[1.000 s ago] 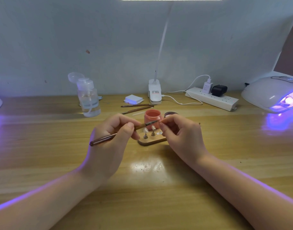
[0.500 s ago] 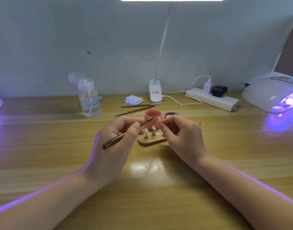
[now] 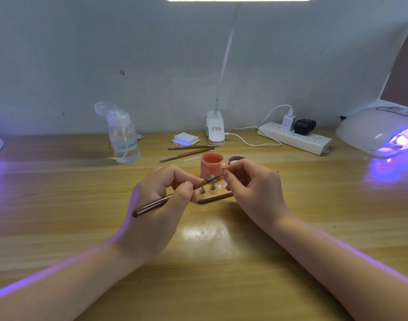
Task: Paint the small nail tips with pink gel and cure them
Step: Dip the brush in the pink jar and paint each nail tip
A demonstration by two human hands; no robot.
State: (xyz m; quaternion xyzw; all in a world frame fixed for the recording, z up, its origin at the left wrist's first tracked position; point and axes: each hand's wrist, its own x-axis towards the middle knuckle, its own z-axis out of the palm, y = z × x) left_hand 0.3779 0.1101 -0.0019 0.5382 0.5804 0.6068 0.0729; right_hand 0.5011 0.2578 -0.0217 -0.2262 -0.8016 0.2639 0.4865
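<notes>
Left hand [image 3: 161, 205] pinching brush [image 3: 175, 196] between thumb and forefinger, bristle end reaching toward right fingertips. Right hand [image 3: 251, 193] pinching a nail tip [image 3: 224, 169] too small to make out clearly. Pink gel jar [image 3: 211, 165] open, just behind both grips; wooden stand [image 3: 215, 197] with more tips directly beneath.

Risks, judged: brush shaft knocking the mounted tips below; gel smearing onto pinching fingers; wrist nudging the jar over; tiny tip slipping free.

Glossy wooden table [image 3: 221, 274], violet glare from lit curing lamp [image 3: 381, 133] far right of the grip. Spare brushes [image 3: 186, 151], pump bottle [image 3: 123, 137], power strip [image 3: 295, 137] behind, against pale wall
</notes>
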